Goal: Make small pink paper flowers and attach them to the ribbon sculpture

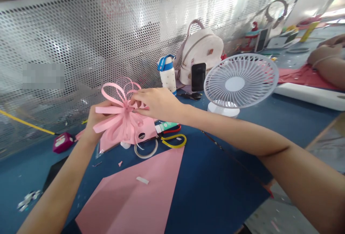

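A pink paper flower (118,117) made of looped strips is held up above the blue table (215,176). My left hand (95,119) grips it from behind at the left, fingers closed on the strips. My right hand (156,103) reaches across from the right and pinches the flower's centre with fingertips pressed together. Below the flower lies more pink paper (145,131) with a punched hole. A large pink sheet (134,194) lies flat in front of me with a small white scrap on it.
A tape ring (146,150), yellow-handled scissors (175,140) and a glue tube (167,126) lie under my hands. A white desk fan (239,81), a bottle (167,73), a phone (198,76) and a backpack (201,52) stand behind. A perforated metal screen (81,47) borders the table. Another person's arm (329,61) rests at far right.
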### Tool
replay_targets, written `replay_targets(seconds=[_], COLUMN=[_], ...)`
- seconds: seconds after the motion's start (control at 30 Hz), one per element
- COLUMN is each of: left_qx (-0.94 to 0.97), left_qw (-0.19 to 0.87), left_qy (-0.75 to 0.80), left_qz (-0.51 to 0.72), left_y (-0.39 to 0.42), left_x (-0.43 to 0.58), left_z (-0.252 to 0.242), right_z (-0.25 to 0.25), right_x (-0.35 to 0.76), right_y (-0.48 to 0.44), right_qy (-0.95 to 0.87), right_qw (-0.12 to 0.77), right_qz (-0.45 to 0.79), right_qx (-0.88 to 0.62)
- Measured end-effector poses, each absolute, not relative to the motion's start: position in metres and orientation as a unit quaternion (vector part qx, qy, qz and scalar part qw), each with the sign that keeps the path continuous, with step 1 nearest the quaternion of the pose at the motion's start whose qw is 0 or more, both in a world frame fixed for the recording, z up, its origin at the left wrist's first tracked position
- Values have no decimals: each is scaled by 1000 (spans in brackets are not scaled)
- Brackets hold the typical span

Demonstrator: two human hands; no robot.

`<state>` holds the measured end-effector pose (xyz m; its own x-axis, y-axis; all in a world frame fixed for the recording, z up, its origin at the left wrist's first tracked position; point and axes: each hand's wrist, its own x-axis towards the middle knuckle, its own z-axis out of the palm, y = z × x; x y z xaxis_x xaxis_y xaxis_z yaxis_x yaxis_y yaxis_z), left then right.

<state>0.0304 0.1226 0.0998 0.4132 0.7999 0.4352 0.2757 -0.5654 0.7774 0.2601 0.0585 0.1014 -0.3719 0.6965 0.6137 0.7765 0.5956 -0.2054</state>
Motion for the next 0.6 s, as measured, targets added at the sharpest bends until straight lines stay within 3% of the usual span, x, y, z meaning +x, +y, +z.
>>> replay_targets(seconds=[0.4,0.6], left_qx=[765,783], left_qw=[327,276], left_qy=[359,341], left_qz=[423,441], left_y=[116,111], left_x=[38,41], left_z=[101,102], right_z=[99,101], right_x=[250,249], right_y=[55,53], right_qy=[-828,-823], right_qw=[234,228], right_qz=[-86,-101], right_qx=[-502,-510])
